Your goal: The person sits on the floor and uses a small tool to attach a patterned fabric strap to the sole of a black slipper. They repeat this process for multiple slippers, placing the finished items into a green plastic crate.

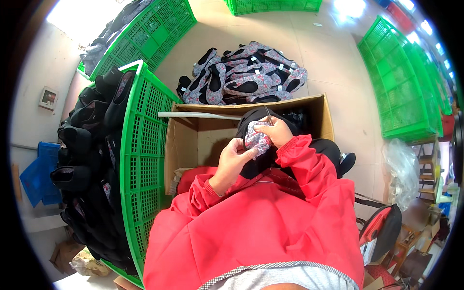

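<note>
In front of my lap, both hands hold a small floral cloth shoe [256, 141], grey with pink and red flowers, bunched up between them. My left hand [232, 163] pinches its lower left edge, fingers closed. My right hand [279, 132] is closed at its upper right side. From the right hand's fingers a slim dark tool [268, 114] sticks out, shaped like thread snips; its grip is hidden. Beneath the hands is an open cardboard box [182, 133], with dark-clothed knees over part of it. Beyond the box lies a heap of floral shoes [244, 72] with black linings and small white tags.
A tall green crate [145, 159] full of black shoes [87, 125] stands close on my left. Another green crate [162, 34] is behind it. Stacked green crates [398, 79] stand far right. A pale rod [198, 115] crosses the box. Clear plastic sheeting [401, 169] hangs at right.
</note>
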{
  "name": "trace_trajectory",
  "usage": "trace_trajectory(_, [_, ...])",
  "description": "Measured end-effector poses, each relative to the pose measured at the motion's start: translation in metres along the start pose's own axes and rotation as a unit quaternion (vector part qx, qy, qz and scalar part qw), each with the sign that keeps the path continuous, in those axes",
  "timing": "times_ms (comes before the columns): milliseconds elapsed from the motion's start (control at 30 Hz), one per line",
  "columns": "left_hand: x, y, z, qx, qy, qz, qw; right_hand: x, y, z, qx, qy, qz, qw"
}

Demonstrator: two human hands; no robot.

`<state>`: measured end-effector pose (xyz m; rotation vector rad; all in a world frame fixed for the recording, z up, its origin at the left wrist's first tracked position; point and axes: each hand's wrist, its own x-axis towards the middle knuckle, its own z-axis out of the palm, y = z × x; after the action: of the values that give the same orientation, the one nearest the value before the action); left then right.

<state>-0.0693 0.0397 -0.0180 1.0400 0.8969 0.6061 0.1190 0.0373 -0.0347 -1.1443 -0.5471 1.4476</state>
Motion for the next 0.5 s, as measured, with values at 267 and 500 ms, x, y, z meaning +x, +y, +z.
trace_trajectory(267, [-0.018,0.001,0.006,0.266,0.098,0.107,0.953,-0.002,0.016,0.006,-0.037,0.043,-0.038,0.998])
trace_trajectory(500, [-0.022,-0.002,0.015,0.277,0.176,0.135,0.935,-0.004,0.033,0.021,-0.185,0.138,-0.172,0.958])
